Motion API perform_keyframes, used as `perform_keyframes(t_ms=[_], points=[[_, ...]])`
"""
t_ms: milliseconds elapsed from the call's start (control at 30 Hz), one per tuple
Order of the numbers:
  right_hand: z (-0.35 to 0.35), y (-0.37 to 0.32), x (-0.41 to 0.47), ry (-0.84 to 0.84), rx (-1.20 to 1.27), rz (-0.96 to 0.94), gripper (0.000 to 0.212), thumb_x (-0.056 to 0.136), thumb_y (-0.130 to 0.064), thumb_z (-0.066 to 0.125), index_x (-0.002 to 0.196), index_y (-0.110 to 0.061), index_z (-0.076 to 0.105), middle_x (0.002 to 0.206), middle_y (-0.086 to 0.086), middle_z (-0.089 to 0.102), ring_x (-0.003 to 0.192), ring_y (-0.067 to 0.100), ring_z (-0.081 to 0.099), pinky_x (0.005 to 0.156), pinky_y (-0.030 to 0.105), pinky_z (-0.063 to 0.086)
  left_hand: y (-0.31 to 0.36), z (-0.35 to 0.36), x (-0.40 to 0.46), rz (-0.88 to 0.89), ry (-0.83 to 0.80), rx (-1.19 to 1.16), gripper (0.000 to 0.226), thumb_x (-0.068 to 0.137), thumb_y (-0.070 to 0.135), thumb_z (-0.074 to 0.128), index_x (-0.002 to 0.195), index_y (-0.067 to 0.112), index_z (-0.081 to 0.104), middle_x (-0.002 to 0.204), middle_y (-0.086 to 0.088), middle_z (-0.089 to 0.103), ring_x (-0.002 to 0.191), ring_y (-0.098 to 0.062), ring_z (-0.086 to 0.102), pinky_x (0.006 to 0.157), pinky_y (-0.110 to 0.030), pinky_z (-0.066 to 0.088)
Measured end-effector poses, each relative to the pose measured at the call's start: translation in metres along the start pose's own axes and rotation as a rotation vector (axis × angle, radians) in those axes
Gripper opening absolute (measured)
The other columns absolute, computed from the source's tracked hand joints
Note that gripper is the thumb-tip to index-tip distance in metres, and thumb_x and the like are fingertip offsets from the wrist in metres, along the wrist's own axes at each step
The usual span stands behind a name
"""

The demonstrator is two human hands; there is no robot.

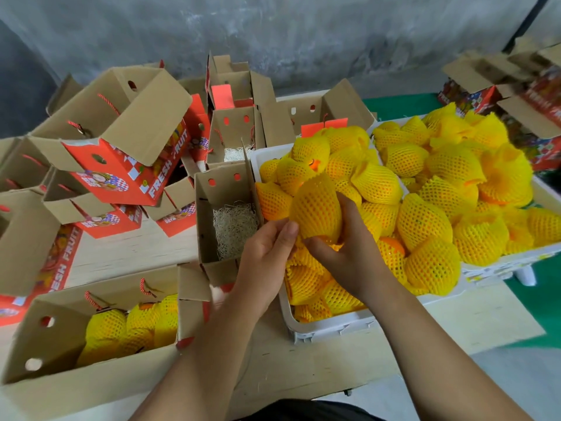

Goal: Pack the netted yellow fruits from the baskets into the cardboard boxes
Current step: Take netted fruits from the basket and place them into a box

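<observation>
**Both hands on one netted fruit above the near basket**

Nearest me, at the front left corner of the table (303, 366), sits an open cardboard box (45, 357) with several netted yellow fruits already inside, its red cord handles lying over the back wall. My two forearms reach forward from the front edge toward the middle of the table. My left hand (267, 253) has its fingers curled and pinches the lower left side of one netted fruit (315, 208); my right hand (346, 250) grips the same fruit from below and from the right, thumb under its open net end. I hold that fruit raised just above the left side of the near white basket (328, 328), which is heaped with more netted fruits and stands at the table's front right. A second white basket (546, 192), just as full, touches it on the far right.

Just left of the held fruit, beside the near basket, stands an open box (209, 214) with a bed of pale shredded paper (233, 229) on its floor and no fruit visible in it. Behind it is another open box (230, 132) with the same paper. Toward the far left corner, red-printed boxes marked FRESH FRUIT (121, 141) are piled at tilted angles. More such boxes (498, 86) are stacked at the far right, behind the second basket.
</observation>
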State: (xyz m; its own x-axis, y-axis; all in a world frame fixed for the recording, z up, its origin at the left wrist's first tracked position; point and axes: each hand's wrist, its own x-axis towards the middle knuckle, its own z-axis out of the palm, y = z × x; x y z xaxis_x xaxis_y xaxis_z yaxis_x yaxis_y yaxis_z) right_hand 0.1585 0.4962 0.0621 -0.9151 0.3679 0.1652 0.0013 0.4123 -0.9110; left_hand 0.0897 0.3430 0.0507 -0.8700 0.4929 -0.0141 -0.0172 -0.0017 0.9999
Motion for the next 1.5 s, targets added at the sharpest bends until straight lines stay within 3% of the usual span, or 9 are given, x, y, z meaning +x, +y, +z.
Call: perform_keyframes(t_ms=[167, 333, 467, 667, 767, 933, 1167, 1400, 1500], points=[[-0.006, 0.003, 0.005, 0.068, -0.011, -0.046, 0.083, 0.078, -0.033, 0.082, 0.148, -0.025, 0.039, 0.13, -0.018, 0.054, 0.118, -0.016, 0.05, 0.086, 0.003, 0.041, -0.002, -0.003, 0.001, 0.108, 0.072, -0.003, 0.017, 0.092, 0.036, 0.067, 0.102, 0.022, 0.07, 0.085, 0.011, 0.074, 0.082, -0.002, 0.068, 0.07, -0.017, 0.053], [-0.007, 0.004, 0.006, 0.191, 0.044, 0.01, 0.083, 0.077, -0.01, 0.084, 0.145, -0.025, 0.04, 0.125, -0.009, 0.057, 0.108, 0.006, 0.059, 0.085, 0.029, 0.055, 0.004, -0.002, -0.001, -0.041, -0.033, -0.13, 0.035, 0.09, 0.045, 0.074, 0.108, 0.015, 0.068, 0.095, 0.005, 0.075, 0.092, -0.009, 0.069, 0.081, -0.026, 0.055], [0.0, -0.004, 0.003, 0.018, -0.077, -0.026, 0.091, 0.067, -0.022, 0.081, 0.147, -0.029, 0.038, 0.134, -0.006, 0.052, 0.117, 0.013, 0.051, 0.09, 0.021, 0.047, 0.017, 0.007, 0.003, -0.319, -0.185, -0.543, 0.082, 0.082, 0.072, 0.063, 0.148, 0.025, 0.048, 0.143, -0.004, 0.063, 0.133, -0.024, 0.059, 0.113, -0.046, 0.045], [-0.026, 0.006, 0.007, -0.018, -0.447, -0.122, 0.077, 0.072, -0.052, 0.059, 0.146, -0.034, 0.049, 0.137, 0.0, 0.048, 0.124, 0.027, 0.044, 0.103, 0.041, 0.036, 0.007, 0.011, 0.006, -0.381, 0.013, -0.546, 0.063, 0.085, 0.044, 0.078, 0.142, 0.028, 0.056, 0.134, -0.003, 0.069, 0.124, -0.027, 0.066, 0.09, -0.044, 0.059], [-0.037, 0.025, 0.016, 0.261, -0.452, 0.184, 0.054, 0.087, -0.057, 0.048, 0.131, -0.03, 0.064, 0.129, 0.009, 0.055, 0.123, 0.036, 0.047, 0.104, 0.043, 0.033, 0.002, 0.004, 0.006, -0.381, 0.038, -0.535, 0.08, 0.069, 0.048, 0.09, 0.139, 0.027, 0.057, 0.131, -0.003, 0.071, 0.121, -0.027, 0.068, 0.087, -0.042, 0.06], [-0.025, 0.044, 0.026, 0.264, -0.542, 0.362, 0.032, 0.092, -0.046, 0.067, 0.101, -0.018, 0.055, 0.112, 0.016, 0.05, 0.118, 0.042, 0.046, 0.1, 0.049, 0.036, -0.003, -0.003, 0.001, -0.373, 0.01, -0.466, 0.098, 0.054, 0.052, 0.098, 0.139, 0.031, 0.055, 0.132, 0.001, 0.07, 0.118, -0.022, 0.07, 0.09, -0.043, 0.059], [-0.026, 0.033, 0.031, -0.032, -0.784, 0.631, 0.074, 0.085, -0.054, 0.07, 0.143, -0.023, 0.035, 0.139, 0.025, 0.036, 0.131, 0.05, 0.038, 0.111, 0.051, 0.032, -0.008, -0.029, -0.01, -0.376, -0.001, -0.466, 0.078, 0.072, 0.041, 0.089, 0.141, 0.033, 0.053, 0.132, 0.003, 0.07, 0.12, -0.022, 0.068, 0.092, -0.045, 0.058], [0.012, -0.007, -0.007, 0.332, -0.709, 0.274, 0.063, 0.075, -0.032, 0.08, 0.129, -0.011, 0.054, 0.118, 0.022, 0.052, 0.118, 0.042, 0.044, 0.099, 0.045, 0.03, -0.012, -0.073, -0.023, -0.323, -0.037, -0.45, 0.071, 0.071, 0.041, 0.089, 0.134, 0.032, 0.058, 0.121, 0.008, 0.075, 0.11, -0.015, 0.073, 0.082, -0.038, 0.062], [0.051, -0.047, -0.025, 0.35, -0.483, 0.088, 0.057, 0.072, -0.041, 0.066, 0.125, -0.02, 0.063, 0.116, 0.01, 0.049, 0.121, 0.028, 0.042, 0.099, 0.033, 0.027, -0.003, -0.098, -0.032, -0.309, -0.048, -0.506, 0.061, 0.078, 0.035, 0.077, 0.136, 0.032, 0.057, 0.132, 0.004, 0.069, 0.121, -0.02, 0.067, 0.097, -0.052, 0.057]])
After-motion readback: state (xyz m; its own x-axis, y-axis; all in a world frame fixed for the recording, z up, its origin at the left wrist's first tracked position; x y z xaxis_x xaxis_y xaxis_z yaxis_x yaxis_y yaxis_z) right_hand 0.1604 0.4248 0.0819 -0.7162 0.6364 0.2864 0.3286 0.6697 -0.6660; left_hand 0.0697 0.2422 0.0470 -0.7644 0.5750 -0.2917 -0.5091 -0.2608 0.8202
